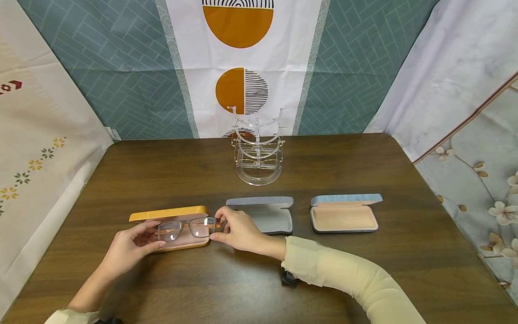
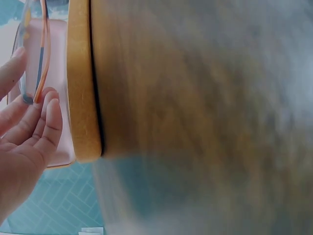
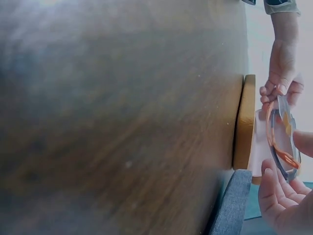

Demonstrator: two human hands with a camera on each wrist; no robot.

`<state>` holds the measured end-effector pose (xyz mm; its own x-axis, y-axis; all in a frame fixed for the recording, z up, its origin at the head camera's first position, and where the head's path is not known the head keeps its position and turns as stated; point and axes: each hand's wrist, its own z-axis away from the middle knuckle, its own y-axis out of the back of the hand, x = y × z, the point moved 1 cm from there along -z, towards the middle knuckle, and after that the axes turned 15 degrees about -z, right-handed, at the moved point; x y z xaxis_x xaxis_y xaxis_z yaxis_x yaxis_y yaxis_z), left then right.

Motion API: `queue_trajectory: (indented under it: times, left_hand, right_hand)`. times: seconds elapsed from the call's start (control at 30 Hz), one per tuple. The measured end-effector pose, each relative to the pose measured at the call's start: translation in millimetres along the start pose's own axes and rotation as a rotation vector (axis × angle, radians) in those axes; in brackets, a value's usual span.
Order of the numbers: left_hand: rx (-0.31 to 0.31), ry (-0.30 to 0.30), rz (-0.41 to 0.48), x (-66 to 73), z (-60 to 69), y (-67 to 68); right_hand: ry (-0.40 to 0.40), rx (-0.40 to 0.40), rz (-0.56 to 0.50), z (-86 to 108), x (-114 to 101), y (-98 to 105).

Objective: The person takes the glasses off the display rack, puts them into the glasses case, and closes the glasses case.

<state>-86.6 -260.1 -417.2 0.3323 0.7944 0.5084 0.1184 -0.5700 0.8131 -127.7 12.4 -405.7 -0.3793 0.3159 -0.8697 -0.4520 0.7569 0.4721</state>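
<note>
A pair of eyeglasses (image 1: pixel 186 227) with clear lenses and orange temples is held just above an open yellow glasses case (image 1: pixel 186 245) with a pale pink lining. My left hand (image 1: pixel 127 247) pinches one end of the frame between thumb and fingers. At the other end, my right hand (image 1: pixel 238 229) grips the frame by its corner. Both wrist views show the temples folded in behind the lenses; the left wrist view catches the case's yellow side (image 2: pixel 80 88) close by. Part of the lining is hidden behind the glasses and fingers.
Right of the yellow case lies an open grey glasses case (image 1: pixel 271 218), partly behind my right hand. Farther right is an open blue case (image 1: pixel 344 218) with a beige lining. A clear display stand (image 1: pixel 259 180) at the table's back bears thin gold-rimmed glasses (image 1: pixel 259 166).
</note>
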Motion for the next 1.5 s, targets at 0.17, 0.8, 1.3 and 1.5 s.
queue_trajectory:
  times: [0.17, 0.8, 1.3, 1.5]
  left_hand:
    - [-0.030, 0.010, -0.014, -2.3, 1.0, 4.2]
    - [-0.050, -0.010, -0.107, -10.3, 3.4, 19.4]
    - [-0.063, -0.022, -0.161, -24.7, 4.7, 19.0]
    - [-0.062, -0.037, -0.184, -27.0, 3.8, 18.4]
  right_hand:
    - [-0.024, -0.012, -0.009, -3.8, -1.6, -2.9]
    - [-0.202, 0.030, -0.147, -23.7, -3.4, -18.8]
    - [-0.270, -0.002, -0.121, -24.4, -2.6, -30.0]
    - [-0.222, -0.099, 0.033, -24.5, -5.6, -31.2]
